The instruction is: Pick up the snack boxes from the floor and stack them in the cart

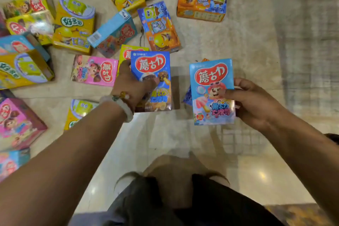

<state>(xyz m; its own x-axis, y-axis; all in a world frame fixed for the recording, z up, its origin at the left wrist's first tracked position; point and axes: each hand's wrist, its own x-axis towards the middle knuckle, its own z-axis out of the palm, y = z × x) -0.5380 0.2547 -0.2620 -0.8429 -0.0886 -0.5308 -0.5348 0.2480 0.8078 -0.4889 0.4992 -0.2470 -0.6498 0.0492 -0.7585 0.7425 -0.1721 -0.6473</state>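
Far to the left of the dark blue box that you hold in your left hand, yellow, teal and pink snack boxes lie scattered on the floor, among them a pink box lying flat just left of your left hand and a large yellow box up and to the left of it. A white bead bracelet circles your left wrist. Your left fingers curl round the left edge of the dark blue box while the thumb presses across its front, so the hand is clamped on it and the box stands upright with its red logo toward you. A yellow box peeks out just behind its top left corner, and an orange-and-blue box lies on the floor above it. To the right of the dark blue box, and apart from it, you hold a light blue box upright in your right hand; the thumb lies across its front and the right fingers wrap its right edge, pinching it firmly. Part of another blue box shows behind its lower left edge. Up and to the right of the dark blue box, an orange box lies alone on the floor. Your dark shorts fill the bottom, below the dark blue box.
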